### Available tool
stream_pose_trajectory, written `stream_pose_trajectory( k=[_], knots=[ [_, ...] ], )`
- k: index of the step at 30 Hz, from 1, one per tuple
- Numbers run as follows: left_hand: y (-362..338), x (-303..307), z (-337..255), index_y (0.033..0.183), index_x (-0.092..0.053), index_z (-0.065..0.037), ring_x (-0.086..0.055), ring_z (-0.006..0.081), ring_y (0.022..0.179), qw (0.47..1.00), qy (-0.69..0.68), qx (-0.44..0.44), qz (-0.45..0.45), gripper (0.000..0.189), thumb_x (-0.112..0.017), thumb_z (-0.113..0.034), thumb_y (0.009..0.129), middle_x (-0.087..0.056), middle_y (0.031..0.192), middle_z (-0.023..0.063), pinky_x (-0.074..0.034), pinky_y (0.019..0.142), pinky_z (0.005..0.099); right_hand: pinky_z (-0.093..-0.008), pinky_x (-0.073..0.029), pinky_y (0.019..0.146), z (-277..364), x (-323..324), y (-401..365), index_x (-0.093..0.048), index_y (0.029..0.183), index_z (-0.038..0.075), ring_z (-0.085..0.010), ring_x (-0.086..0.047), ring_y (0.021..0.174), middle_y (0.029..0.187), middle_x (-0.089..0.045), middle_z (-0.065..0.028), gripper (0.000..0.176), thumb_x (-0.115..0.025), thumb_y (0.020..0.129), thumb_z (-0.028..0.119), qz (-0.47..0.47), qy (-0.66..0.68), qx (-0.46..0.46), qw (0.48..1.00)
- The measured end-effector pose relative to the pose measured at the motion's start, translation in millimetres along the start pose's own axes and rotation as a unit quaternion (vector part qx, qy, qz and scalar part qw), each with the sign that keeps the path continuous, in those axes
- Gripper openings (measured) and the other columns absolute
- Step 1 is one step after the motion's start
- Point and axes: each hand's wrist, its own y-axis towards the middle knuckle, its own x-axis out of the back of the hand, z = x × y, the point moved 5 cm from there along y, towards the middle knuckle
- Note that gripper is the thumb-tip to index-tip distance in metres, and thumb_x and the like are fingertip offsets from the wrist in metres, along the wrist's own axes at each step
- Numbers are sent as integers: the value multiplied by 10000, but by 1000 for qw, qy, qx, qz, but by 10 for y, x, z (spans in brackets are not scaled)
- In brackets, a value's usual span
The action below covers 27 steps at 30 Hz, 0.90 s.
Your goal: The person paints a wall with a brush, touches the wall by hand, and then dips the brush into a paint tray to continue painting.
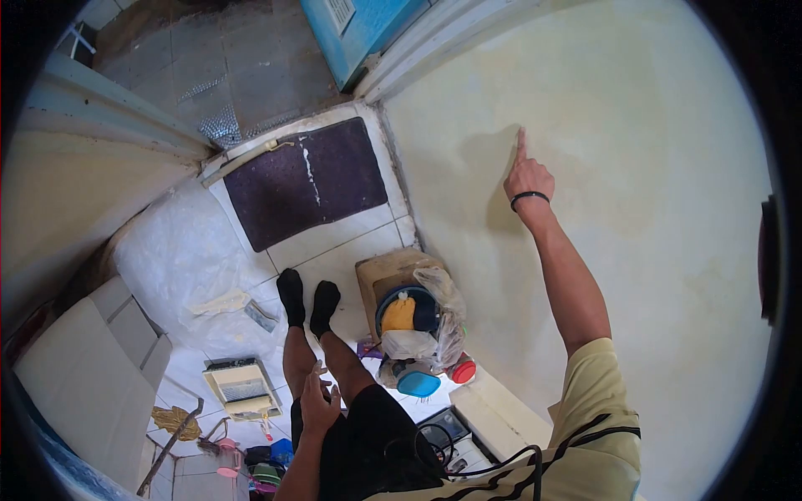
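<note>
My right hand (529, 177) is raised to the pale cream wall (668, 150), with its index finger stretched out and the other fingers curled. The fingertip is at the wall surface; whether it touches cannot be told. A black band (530, 198) circles the wrist, and the hand holds nothing. Faint, patchy yellowish marks show on the wall around it. My left hand (319, 405) hangs low in front of my legs, fingers loosely apart, with nothing visible in it.
A cardboard box (372, 271) with a tub and plastic bags stands by the wall. Clear plastic sheeting (180, 250) covers the floor at left, near a pale tray (241, 388). A dark mat (305, 184) lies at the doorway. A blue door (363, 33) stands beyond.
</note>
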Motion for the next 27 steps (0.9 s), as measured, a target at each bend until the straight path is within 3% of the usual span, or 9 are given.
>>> stream_pose_trajectory(
  k=[2,5,7,11,13,16,19,24,27],
  knots=[
    [4,-10,-6,1342,-405,6,-619,238,797,1000,-11,4,1,597,-603,-30,780,-563,1122,155,-503,679,336,-347,-515,541,-33,168,-102,34,1515,104,-242,-687,695,829,-711,-111,891,-541,834,91,3,22,-46,999],
    [7,-20,-23,1351,-392,6,-616,241,797,1000,-8,-8,4,610,-603,-21,779,-563,1113,156,-504,677,336,-352,-518,542,-103,96,-34,42,1515,117,-243,-686,695,826,-709,-112,906,-545,826,88,-7,16,-42,999],
    [-6,-28,12,1368,-396,-8,-602,239,818,999,-26,19,8,628,-581,-18,768,-578,1099,165,-502,772,343,-353,-518,541,-84,18,14,56,1513,116,-246,-685,688,823,-709,-113,913,-544,826,89,-7,14,-30,999],
    [-10,-19,21,1357,-384,6,-618,243,796,1000,-15,2,8,618,-602,-20,779,-563,1104,156,-508,684,337,-357,-516,538,-59,59,-68,89,1506,105,-254,-682,677,824,-708,-112,918,-533,831,88,2,17,-13,1000],
    [-20,-1,4,1361,-406,-5,-603,245,824,1000,-16,12,2,616,-579,-17,770,-578,1098,166,-500,783,349,-360,-516,543,-72,186,-157,83,1507,102,-255,-682,688,832,-708,-113,910,-527,832,85,4,30,-46,998],
    [-6,21,-68,1353,-412,-1,-600,260,839,1000,-2,5,-1,608,-581,-17,769,-578,1104,172,-496,801,359,-364,-514,543,-159,172,-139,77,1506,90,-256,-682,694,839,-708,-115,901,-522,833,80,-1,38,-74,997],
    [-19,-32,25,1355,-404,-7,-627,233,801,1000,-3,-8,4,613,-600,-41,775,-567,1127,152,-512,698,338,-366,-515,542,-162,91,-68,76,1504,77,-257,-682,693,838,-707,-116,901,-524,831,79,-9,36,-56,998],
    [-28,26,-19,1359,-402,-8,-630,230,800,999,27,-27,-6,616,-595,-46,776,-569,1119,155,-510,706,342,-370,-523,554,-63,178,-64,69,1505,78,-263,-684,713,859,-708,-120,897,-524,832,76,13,24,-21,999],
    [-32,-4,4,1360,-401,-7,-629,228,799,999,23,-23,-4,615,-594,-46,778,-570,1116,157,-510,696,336,-375,-532,573,-126,371,-63,65,1508,94,-270,-685,735,885,-707,-123,900,-525,828,77,-17,51,-64,996]
  ],
)
